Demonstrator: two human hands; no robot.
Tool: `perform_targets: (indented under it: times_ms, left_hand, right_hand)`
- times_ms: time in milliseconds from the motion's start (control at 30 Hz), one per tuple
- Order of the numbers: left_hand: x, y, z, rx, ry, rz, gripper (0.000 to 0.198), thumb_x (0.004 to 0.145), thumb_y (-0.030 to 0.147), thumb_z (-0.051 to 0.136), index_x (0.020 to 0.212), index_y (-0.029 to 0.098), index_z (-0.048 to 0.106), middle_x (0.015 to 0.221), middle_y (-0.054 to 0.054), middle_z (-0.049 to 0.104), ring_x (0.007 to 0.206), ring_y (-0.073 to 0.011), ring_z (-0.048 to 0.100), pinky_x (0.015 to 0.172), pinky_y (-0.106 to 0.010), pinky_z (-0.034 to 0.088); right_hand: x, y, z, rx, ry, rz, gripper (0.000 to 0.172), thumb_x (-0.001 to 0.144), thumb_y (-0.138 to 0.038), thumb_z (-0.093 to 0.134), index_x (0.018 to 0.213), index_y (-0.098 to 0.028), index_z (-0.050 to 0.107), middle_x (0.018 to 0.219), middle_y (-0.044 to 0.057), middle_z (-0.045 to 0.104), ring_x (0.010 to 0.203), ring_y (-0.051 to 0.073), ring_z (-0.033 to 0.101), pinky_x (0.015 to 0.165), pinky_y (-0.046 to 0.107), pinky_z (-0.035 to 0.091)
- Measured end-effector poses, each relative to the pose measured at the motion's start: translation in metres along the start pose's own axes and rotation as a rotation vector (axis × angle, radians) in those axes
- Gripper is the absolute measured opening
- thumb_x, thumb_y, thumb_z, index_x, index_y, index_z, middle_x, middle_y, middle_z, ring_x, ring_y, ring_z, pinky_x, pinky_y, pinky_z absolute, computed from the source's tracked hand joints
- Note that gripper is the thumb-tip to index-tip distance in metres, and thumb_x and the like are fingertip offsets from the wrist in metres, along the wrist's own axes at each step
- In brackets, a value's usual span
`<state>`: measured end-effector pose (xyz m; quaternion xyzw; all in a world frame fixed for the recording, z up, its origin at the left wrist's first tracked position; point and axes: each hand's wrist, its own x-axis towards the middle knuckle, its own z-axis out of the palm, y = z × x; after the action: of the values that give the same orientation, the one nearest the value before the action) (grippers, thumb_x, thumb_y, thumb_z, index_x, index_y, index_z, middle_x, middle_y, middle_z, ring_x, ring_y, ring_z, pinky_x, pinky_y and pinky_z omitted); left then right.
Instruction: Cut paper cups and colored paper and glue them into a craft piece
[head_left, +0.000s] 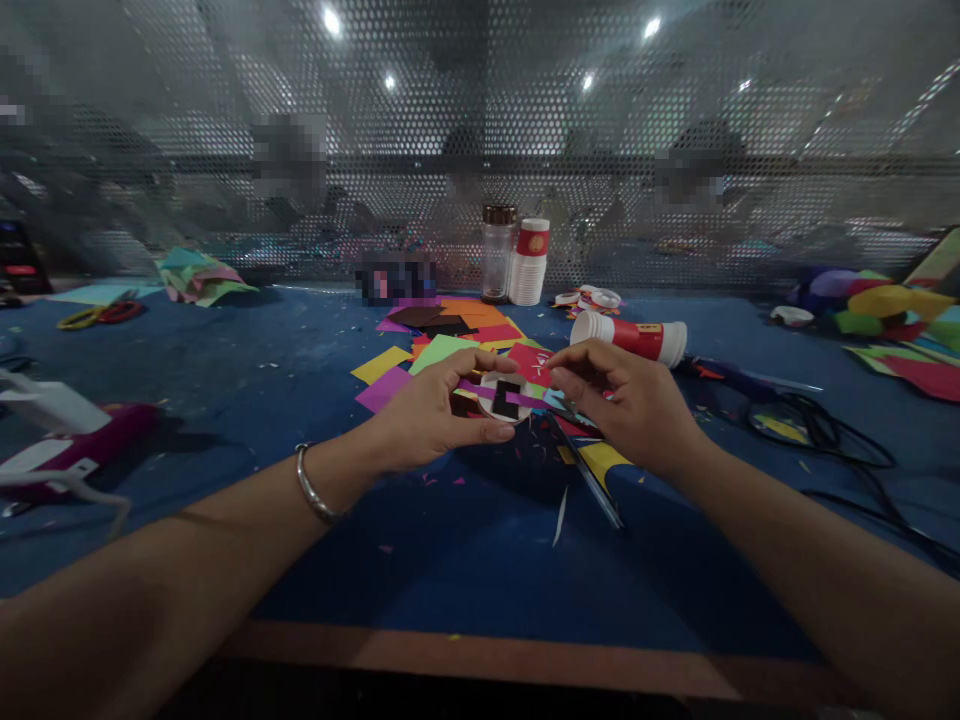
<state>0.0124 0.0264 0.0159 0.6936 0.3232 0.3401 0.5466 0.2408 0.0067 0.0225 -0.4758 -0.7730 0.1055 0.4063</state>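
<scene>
Between the fingers and thumb of my left hand (442,405) is a small white paper disc (491,408), perhaps a cup base. Black paper pieces (507,399) and a narrow purple strip (534,401) lie across its face. My right hand (619,395) is just to the right, its thumb and fingertips pinched together near the strip's end. What that pinch holds, if anything, is too small to make out. Under the hands, a pair of scissors (589,478) points toward the table's front edge. A red paper piece (531,362) lies behind the disc.
Coloured paper sheets (450,322) are heaped beyond my hands. Behind them stand a clear jar (496,255) and stacked paper cups (529,265). More cups (630,337) lie sideways, near a black cable (821,430). A purple glue gun (82,450) rests at left, with yellow-and-red-handled scissors (97,312) farther back.
</scene>
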Motion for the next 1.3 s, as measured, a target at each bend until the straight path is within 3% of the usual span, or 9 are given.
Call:
perform_targets:
  times_ms: [167, 367, 467, 600, 733, 900, 1300]
  left_hand:
    - [-0.001, 0.000, -0.002, 0.124, 0.000, 0.067, 0.058, 0.073, 0.031, 0.083, 0.125, 0.021, 0.058, 0.121, -0.009, 0.067, 0.104, -0.0213, 0.066, 0.094, -0.039, 0.050]
    - [-0.002, 0.001, -0.003, 0.324, -0.009, 0.239, 0.044, 0.076, 0.036, 0.081, 0.115, 0.023, 0.064, 0.119, -0.006, 0.066, 0.110, -0.0213, 0.061, 0.099, -0.037, 0.045]
    - [-0.002, 0.001, -0.003, 0.331, -0.004, 0.243, 0.044, 0.077, 0.037, 0.081, 0.115, 0.023, 0.064, 0.120, -0.007, 0.066, 0.108, -0.0212, 0.062, 0.096, -0.036, 0.046]
    - [-0.001, -0.001, -0.003, 0.258, 0.016, 0.214, 0.050, 0.076, 0.035, 0.081, 0.119, 0.022, 0.060, 0.121, -0.008, 0.065, 0.105, -0.0211, 0.063, 0.094, -0.036, 0.048]
    - [0.000, -0.003, -0.003, 0.230, 0.021, 0.226, 0.051, 0.076, 0.033, 0.081, 0.120, 0.021, 0.058, 0.120, -0.008, 0.065, 0.103, -0.0206, 0.064, 0.094, -0.037, 0.050]
    - [0.002, -0.006, -0.005, 0.229, 0.016, 0.291, 0.055, 0.075, 0.032, 0.083, 0.122, 0.021, 0.056, 0.119, -0.007, 0.065, 0.104, -0.0209, 0.064, 0.094, -0.038, 0.051]
    - [0.002, -0.006, -0.005, 0.239, -0.010, 0.287, 0.058, 0.076, 0.033, 0.083, 0.125, 0.022, 0.054, 0.122, -0.007, 0.063, 0.106, -0.0208, 0.063, 0.094, -0.037, 0.050]
  right_hand:
    - [0.001, 0.003, -0.006, -0.039, 0.090, 0.028, 0.019, 0.092, -0.035, 0.059, 0.093, -0.019, 0.068, 0.080, 0.004, 0.068, 0.064, 0.014, 0.057, 0.059, 0.028, 0.044]
    - [0.001, 0.002, -0.008, -0.014, 0.123, 0.041, 0.018, 0.092, -0.036, 0.060, 0.092, -0.020, 0.067, 0.074, 0.002, 0.065, 0.063, 0.015, 0.058, 0.059, 0.028, 0.044]
    - [0.003, 0.001, -0.010, 0.040, 0.032, 0.087, 0.025, 0.092, -0.042, 0.058, 0.085, -0.020, 0.066, 0.071, 0.002, 0.064, 0.061, 0.014, 0.056, 0.056, 0.028, 0.042]
    - [0.005, -0.001, -0.012, 0.152, -0.225, 0.158, 0.037, 0.091, -0.051, 0.058, 0.070, -0.020, 0.062, 0.058, -0.001, 0.056, 0.051, 0.011, 0.048, 0.050, 0.026, 0.035]
    - [0.005, -0.003, -0.010, 0.360, -0.386, 0.292, 0.038, 0.085, -0.054, 0.065, 0.067, -0.020, 0.059, 0.057, -0.003, 0.057, 0.051, 0.010, 0.051, 0.050, 0.024, 0.039]
    - [0.006, -0.007, -0.011, 0.424, -0.415, 0.393, 0.037, 0.080, -0.051, 0.070, 0.065, -0.019, 0.059, 0.059, -0.002, 0.061, 0.052, 0.009, 0.054, 0.049, 0.022, 0.041]
    - [0.007, -0.010, -0.011, 0.435, -0.449, 0.421, 0.035, 0.082, -0.046, 0.070, 0.064, -0.019, 0.057, 0.057, -0.004, 0.057, 0.051, 0.007, 0.050, 0.049, 0.022, 0.039]
